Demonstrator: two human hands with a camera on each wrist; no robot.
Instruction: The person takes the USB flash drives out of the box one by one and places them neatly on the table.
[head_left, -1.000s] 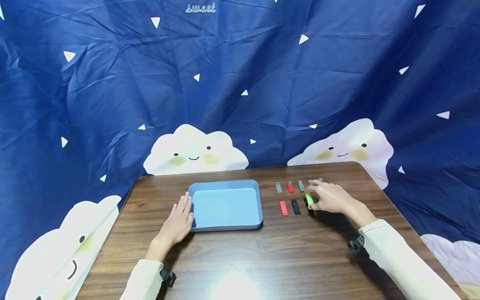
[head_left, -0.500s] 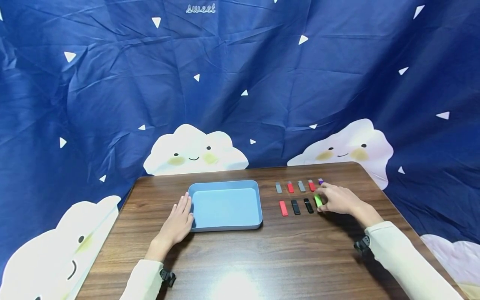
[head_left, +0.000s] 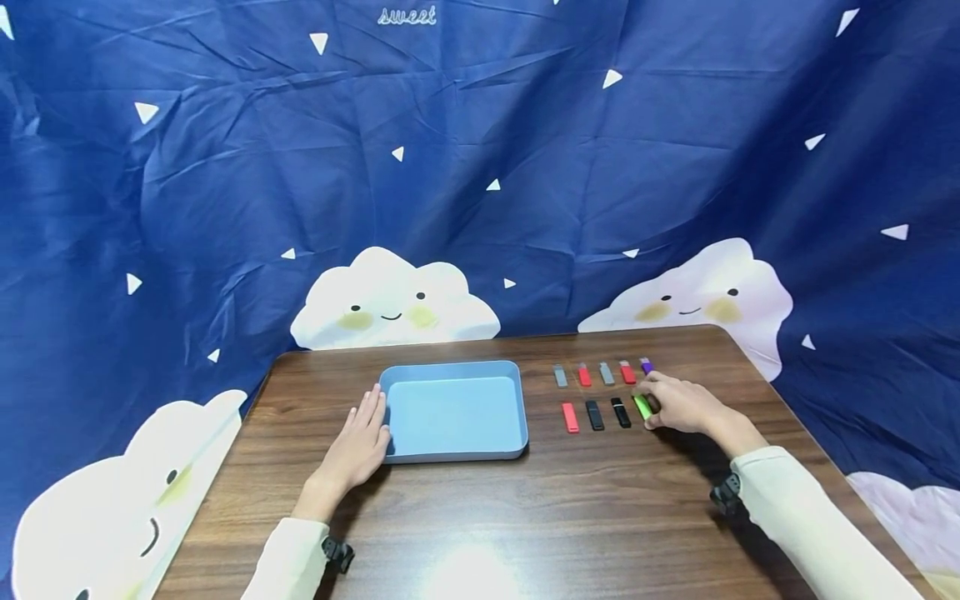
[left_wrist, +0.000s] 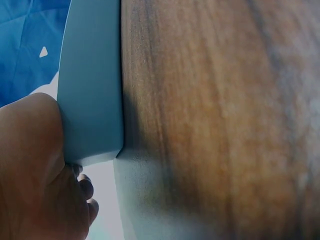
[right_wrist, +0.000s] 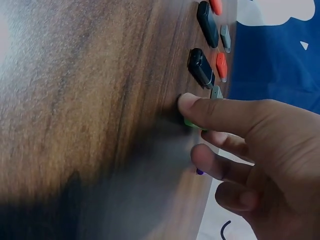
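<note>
A dark wooden table (head_left: 480, 517) stands before a navy backdrop cloth (head_left: 480, 167) printed with smiling white clouds and small triangles. On its right half lie small sticks in two rows: grey (head_left: 560, 376), red (head_left: 584, 375), grey (head_left: 607, 373), red (head_left: 627, 372) and purple (head_left: 647, 365) far; red (head_left: 570, 417) and two black (head_left: 595, 415) (head_left: 620, 412) near.

The right hand (right_wrist: 250, 150) covers most of the green stick (right_wrist: 191, 123); the tray (left_wrist: 90, 90) is cut off by the left wrist view's edge.
</note>
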